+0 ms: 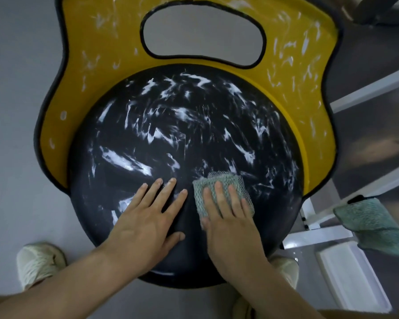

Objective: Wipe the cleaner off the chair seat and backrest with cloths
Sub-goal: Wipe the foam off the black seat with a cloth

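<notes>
A folded green knitted cloth (224,180) lies on the near part of the round black chair seat (194,134). The right hand (230,222) lies flat on top of it. Its fingers (218,192) are straight, a little apart, and press the cloth down. They do not pinch it.

The left hand (145,217) is just beside it, bare and flat on the seat, with its fingers spread wide.

White streaks of cleaner (124,161) cover most of the seat. Nearly all of them lie ahead of the fingertips, up toward the yellow backrest with the black edge (309,88), which has white streaks too. So I think the wiping has only just begun, and the right hand must push the cloth forward, away from the body.

A second green cloth (371,224) sits off to the right, well apart from the seat.
</notes>
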`<action>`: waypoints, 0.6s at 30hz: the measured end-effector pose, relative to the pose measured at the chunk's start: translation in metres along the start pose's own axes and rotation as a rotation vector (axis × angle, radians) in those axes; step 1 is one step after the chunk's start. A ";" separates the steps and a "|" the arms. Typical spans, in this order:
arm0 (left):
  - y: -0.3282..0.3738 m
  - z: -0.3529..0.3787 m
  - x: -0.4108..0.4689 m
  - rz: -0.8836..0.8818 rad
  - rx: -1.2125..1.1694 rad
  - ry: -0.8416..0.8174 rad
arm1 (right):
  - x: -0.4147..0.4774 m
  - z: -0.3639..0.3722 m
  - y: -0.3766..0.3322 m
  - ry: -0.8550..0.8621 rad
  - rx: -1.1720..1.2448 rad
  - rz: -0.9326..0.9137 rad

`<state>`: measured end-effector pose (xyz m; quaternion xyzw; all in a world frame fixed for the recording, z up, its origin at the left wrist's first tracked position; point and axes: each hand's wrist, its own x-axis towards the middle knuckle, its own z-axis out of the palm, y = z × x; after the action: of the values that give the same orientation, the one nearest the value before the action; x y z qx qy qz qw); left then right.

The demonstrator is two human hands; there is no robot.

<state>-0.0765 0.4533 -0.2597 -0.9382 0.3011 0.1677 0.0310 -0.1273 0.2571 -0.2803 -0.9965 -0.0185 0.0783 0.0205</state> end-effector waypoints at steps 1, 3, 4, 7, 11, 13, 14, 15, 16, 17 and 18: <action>0.000 0.002 0.001 0.003 0.006 0.010 | -0.012 0.000 -0.001 -0.007 -0.006 -0.038; -0.001 0.002 0.002 0.005 0.012 0.027 | -0.038 -0.002 -0.001 -0.008 -0.014 -0.115; -0.001 0.003 0.002 0.005 0.011 0.027 | -0.045 0.000 0.001 0.009 -0.029 -0.136; 0.001 0.004 0.005 -0.003 -0.001 0.045 | -0.031 0.004 0.006 0.028 -0.055 -0.147; 0.004 0.004 0.006 -0.022 -0.013 0.079 | 0.007 -0.002 0.007 0.036 -0.052 -0.136; 0.004 0.003 0.006 -0.019 -0.005 0.074 | 0.003 -0.001 0.004 0.056 -0.040 -0.119; 0.004 0.004 0.005 -0.018 -0.002 0.065 | -0.006 0.001 0.002 0.070 -0.041 -0.117; 0.004 0.004 0.005 -0.016 -0.002 0.061 | -0.017 0.002 0.000 0.078 -0.039 -0.120; 0.003 0.004 0.005 -0.012 0.000 0.057 | -0.027 0.003 -0.002 0.091 -0.040 -0.126; 0.003 0.005 0.006 -0.008 0.006 0.057 | -0.035 0.005 -0.003 0.095 -0.048 -0.136; 0.002 0.006 0.006 -0.009 0.012 0.053 | -0.040 0.008 -0.003 0.088 -0.061 -0.145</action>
<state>-0.0747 0.4487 -0.2671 -0.9435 0.2987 0.1407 0.0291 -0.1681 0.2583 -0.2815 -0.9952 -0.0923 0.0322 -0.0036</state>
